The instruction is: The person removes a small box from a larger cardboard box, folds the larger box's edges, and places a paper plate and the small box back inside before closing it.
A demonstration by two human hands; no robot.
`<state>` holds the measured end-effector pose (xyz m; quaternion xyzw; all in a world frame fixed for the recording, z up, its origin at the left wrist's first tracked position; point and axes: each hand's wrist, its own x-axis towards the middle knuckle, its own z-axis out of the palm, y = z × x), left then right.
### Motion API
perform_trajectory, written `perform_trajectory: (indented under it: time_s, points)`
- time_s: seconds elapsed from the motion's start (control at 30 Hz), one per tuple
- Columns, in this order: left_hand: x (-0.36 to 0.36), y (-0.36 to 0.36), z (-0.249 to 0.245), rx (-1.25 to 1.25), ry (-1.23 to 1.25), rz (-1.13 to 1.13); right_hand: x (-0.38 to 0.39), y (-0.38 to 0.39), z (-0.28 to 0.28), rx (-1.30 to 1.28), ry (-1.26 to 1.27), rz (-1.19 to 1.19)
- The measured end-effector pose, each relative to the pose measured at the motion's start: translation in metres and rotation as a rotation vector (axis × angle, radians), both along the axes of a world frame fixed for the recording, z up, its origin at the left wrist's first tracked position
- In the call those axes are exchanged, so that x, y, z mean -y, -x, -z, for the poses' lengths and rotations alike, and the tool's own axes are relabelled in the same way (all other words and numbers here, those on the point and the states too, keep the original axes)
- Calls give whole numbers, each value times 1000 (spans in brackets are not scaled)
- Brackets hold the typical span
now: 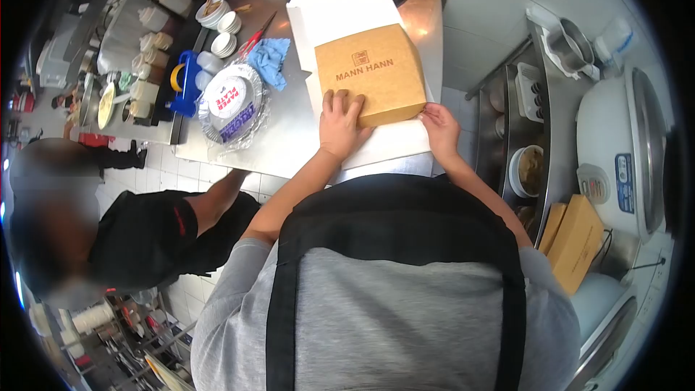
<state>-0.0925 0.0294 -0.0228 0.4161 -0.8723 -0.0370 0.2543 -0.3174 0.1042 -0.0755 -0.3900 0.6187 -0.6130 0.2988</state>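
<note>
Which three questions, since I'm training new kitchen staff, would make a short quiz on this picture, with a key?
1. What name is printed on the brown box?
2. True or false: the blue cloth lies to the left of the box.
3. Where do the fingers of the left hand rest?
A) on the box
B) on the paper plates
C) on the cloth

Key: 1. MANN HANN; 2. True; 3. A

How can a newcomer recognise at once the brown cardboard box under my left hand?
Look at the shiny steel table. On its right, under your bare left hand, is the brown cardboard box. Boxy shape and dark "MANN HANN" print distinguish it from the crumpled blue cloth.
</note>
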Motion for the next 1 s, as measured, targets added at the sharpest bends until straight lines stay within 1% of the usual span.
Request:
perform_trajectory:
  time_s: [0.03,0.13,0.23,0.33,0.43,0.53,0.73,0.83,1.0]
  points:
    - [0,1,1,4,8,12,2,0,0,29,8,-6]
    - [0,-1,3,6,22,33,6,-5,-11,4,-38,40]
    - [1,-2,4,-7,29,46,14,-7,-21,-118,-171,20]
    - [2,-5,5,-3,23,47,8,2,-11,74,12,-116]
    - [-2,-3,7,17,-9,22,-6,15,-13,-420,1,-97]
    - [-5,-1,8,26,-4,13,-8,16,-11,-399,-72,-59]
    - [-6,-2,12,-27,3,61,14,13,-13,-149,-186,59]
    - [-5,-7,12,-5,19,58,18,9,-3,-135,-198,28]
    - [-8,-8,5,118,66,18,16,5,4,-145,-89,-25]
